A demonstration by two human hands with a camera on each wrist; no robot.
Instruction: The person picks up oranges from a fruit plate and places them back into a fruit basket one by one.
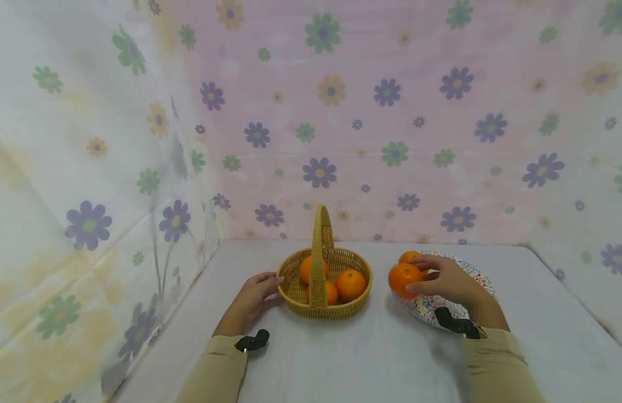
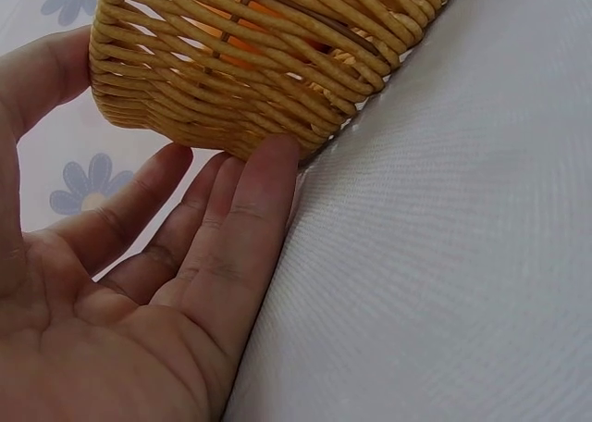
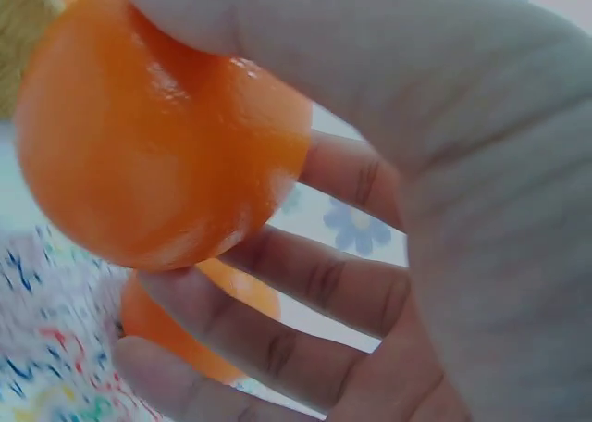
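My right hand (image 1: 449, 280) holds an orange (image 1: 404, 280) between thumb and fingers, raised over the left edge of a speckled plate (image 1: 477, 273). Behind it a second orange (image 1: 410, 257) rests on the plate; in the right wrist view that orange (image 3: 199, 325) shows below the held one (image 3: 157, 135). A yellow wicker basket (image 1: 323, 311) with an arched handle stands left of the plate, with three oranges (image 1: 350, 285) inside. My left hand (image 1: 253, 296) grips the basket's left side, thumb at the rim and fingertips against the lower wall (image 2: 231, 80).
A white cloth covers the table (image 1: 331, 358). Flowered fabric hangs behind (image 1: 361, 134) and along the left side (image 1: 79, 184). Each wrist, below the hand, carries a black camera mount (image 1: 253, 340) at the beige sleeve (image 1: 497, 352).
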